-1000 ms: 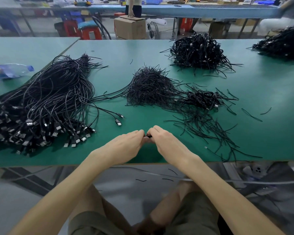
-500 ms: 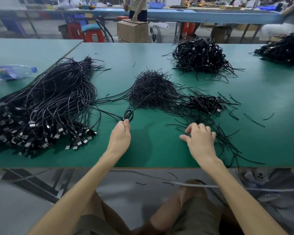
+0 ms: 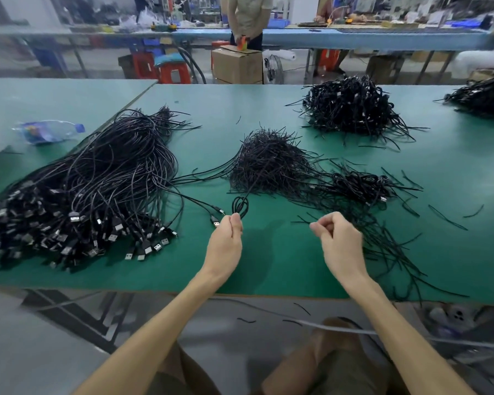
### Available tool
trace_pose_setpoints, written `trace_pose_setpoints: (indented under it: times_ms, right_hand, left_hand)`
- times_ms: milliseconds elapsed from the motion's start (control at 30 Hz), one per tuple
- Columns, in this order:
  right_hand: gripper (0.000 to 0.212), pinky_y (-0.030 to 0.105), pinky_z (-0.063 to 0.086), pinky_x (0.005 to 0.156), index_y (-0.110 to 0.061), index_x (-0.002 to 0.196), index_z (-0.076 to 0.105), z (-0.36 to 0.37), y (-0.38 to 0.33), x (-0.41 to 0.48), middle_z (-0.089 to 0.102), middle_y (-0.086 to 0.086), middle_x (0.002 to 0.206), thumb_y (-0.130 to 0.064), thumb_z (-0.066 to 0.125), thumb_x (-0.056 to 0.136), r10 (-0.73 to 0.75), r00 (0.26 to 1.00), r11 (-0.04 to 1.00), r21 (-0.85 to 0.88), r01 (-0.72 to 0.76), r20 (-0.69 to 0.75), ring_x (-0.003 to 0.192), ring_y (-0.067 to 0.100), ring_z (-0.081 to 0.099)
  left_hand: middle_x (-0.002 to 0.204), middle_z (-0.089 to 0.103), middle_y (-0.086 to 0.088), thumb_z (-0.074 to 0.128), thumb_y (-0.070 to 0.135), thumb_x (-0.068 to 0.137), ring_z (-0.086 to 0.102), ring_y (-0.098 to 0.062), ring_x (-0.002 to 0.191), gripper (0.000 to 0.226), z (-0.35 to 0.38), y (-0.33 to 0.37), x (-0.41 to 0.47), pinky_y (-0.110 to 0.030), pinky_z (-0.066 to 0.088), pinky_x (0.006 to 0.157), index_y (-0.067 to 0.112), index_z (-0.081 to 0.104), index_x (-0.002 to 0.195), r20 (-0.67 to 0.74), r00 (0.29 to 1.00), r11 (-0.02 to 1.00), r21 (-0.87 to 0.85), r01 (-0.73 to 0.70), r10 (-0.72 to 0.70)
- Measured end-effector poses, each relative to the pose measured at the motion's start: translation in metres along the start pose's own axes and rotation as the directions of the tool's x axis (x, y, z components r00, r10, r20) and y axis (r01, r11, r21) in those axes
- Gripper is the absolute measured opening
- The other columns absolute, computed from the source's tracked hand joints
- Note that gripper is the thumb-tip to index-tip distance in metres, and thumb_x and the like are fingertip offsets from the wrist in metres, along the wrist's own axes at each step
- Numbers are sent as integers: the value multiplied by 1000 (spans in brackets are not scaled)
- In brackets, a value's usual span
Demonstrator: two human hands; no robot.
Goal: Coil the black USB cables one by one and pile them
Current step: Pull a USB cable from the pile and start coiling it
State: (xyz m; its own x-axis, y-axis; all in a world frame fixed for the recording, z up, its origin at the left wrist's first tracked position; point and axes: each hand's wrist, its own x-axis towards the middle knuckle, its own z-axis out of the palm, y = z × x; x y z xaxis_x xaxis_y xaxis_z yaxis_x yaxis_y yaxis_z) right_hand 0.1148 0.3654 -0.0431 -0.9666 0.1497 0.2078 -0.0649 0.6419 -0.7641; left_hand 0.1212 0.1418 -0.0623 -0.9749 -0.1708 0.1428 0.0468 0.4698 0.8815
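Note:
A big bundle of loose black USB cables [image 3: 97, 183] lies on the left of the green table [image 3: 268, 266], plugs toward me. My left hand [image 3: 226, 240] pinches a small coiled loop of black cable [image 3: 240, 206], whose tail runs up into a heap of thin black ties [image 3: 268, 163] at the table's middle. My right hand [image 3: 340, 240] hovers beside scattered ties [image 3: 388, 243], fingers loosely curled; I cannot tell whether it holds a tie. A smaller pile of coiled cables [image 3: 360, 183] lies to the right of the tie heap.
Larger piles of coiled cables sit at the back [image 3: 351, 106] and far right [image 3: 485, 95]. A plastic bottle [image 3: 49, 131] lies on the left table. Behind the table are a cardboard box [image 3: 237, 65], red stools [image 3: 174, 72] and a standing person [image 3: 248, 18].
My hands were together at the table's front edge, then parted. The left hand carried the coiled loop forward; the right hand went to the scattered ties and has now lifted and curled.

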Motion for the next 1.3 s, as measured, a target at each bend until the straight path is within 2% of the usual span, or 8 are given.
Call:
trace_pose_setpoints:
  times_ms: [100,267,467,633,733,967,1133,1300]
  right_hand:
    - [10,23,48,66,-15,90,65,8,-27,-8,70,-1,79,-22,73,93,11,990,913,403,-68,141,70,11,62]
    - [23,22,46,54,-2,98,61,44,-49,-20,70,1,71,-19,74,91,11,937,728,640,-247,349,58,12,54]
    - [23,26,45,55,-4,96,56,58,-44,-13,67,8,77,-17,74,91,114,918,617,697,-365,379,57,12,53]
    - [25,23,43,51,-7,94,54,60,-37,-15,69,4,72,-20,74,92,52,933,657,691,-301,357,56,12,53]
    - [26,22,44,52,-3,98,59,64,-36,-18,69,2,73,-24,74,93,19,947,705,667,-241,322,57,11,54]
    - [22,21,49,59,-12,105,64,60,-31,-19,70,-6,77,-15,78,88,-88,923,703,680,-209,375,66,10,61]
    - [41,25,52,67,-19,120,62,59,-33,-20,72,0,86,-10,80,85,-159,897,688,698,-200,414,76,14,65]
    - [39,28,53,77,-24,124,67,61,-34,-21,69,12,91,-11,77,88,-220,890,719,683,-127,398,81,12,61]
  left_hand:
    - [71,43,8,24,47,108,39,-11,64,44,2,0,-4,-35,36,66,19,42,79,52,998,997,72,-23,19]
    - [67,47,9,25,49,107,44,-13,60,41,1,2,-8,-37,33,62,24,39,78,87,995,983,178,-54,39]
    - [66,48,6,21,51,106,49,-16,62,38,-1,5,-11,-41,39,66,27,32,78,208,973,922,349,-168,98]
    - [78,59,1,13,62,98,58,-23,78,58,-4,7,-13,-47,48,83,17,49,92,229,967,944,282,-173,109]
    - [89,68,5,21,52,107,63,-19,89,49,-4,9,-13,-45,48,89,23,58,95,215,972,967,212,-140,94]
    - [82,67,-9,26,52,102,60,-30,84,59,-2,11,-7,-54,48,90,7,60,83,178,983,998,21,-54,50]
    - [92,77,-8,29,36,108,68,-34,97,54,-5,9,-5,-55,49,96,11,73,88,205,979,986,-162,28,6]
    - [98,76,-13,31,44,100,68,-34,101,57,-2,4,-1,-51,51,95,11,77,99,198,980,994,-108,32,-10]
